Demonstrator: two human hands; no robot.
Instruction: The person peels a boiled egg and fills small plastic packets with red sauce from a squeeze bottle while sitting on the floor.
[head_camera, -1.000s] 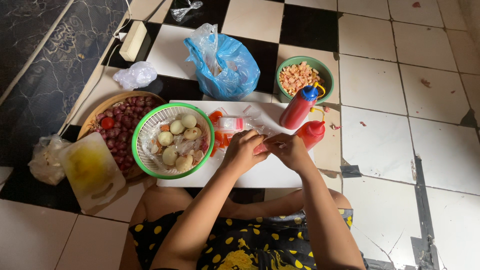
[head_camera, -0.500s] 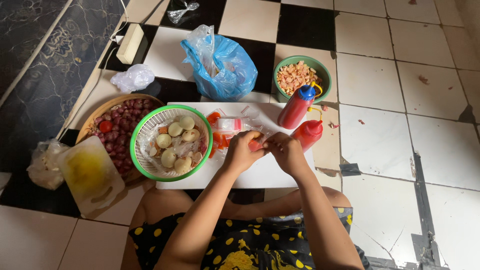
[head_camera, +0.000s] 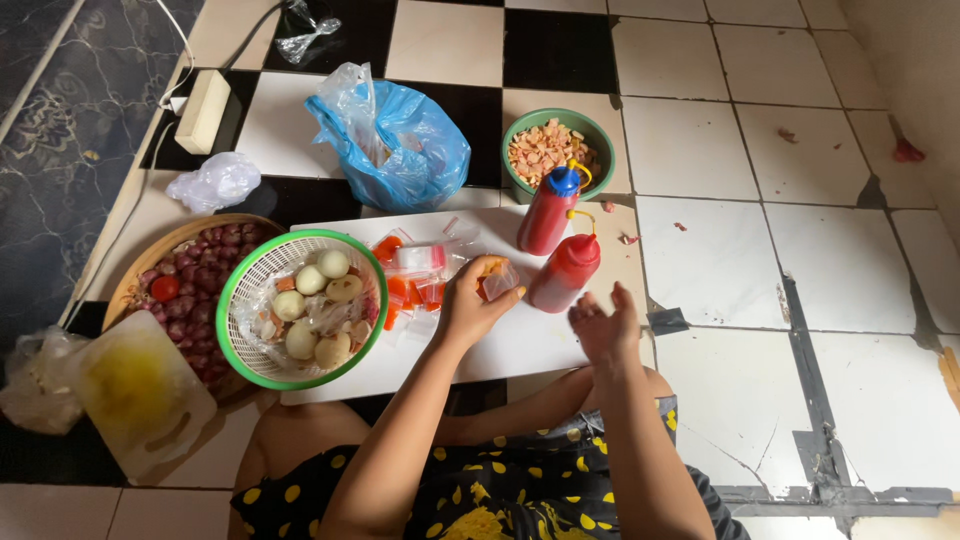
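Small plastic sachet was pinched in the left hand fingers beside the red squeeze bottle; the right hand had been released, fingers spread, so sealing seemed finished.

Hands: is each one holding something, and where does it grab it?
The left hand pinches a small clear plastic packet with something orange inside, gripping its near end. The right hand is open and holds nothing.

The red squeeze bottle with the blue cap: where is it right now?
In the head view, the blue-capped bottle stands at the white board's far right edge, between the green bowl and the red-capped bottle.
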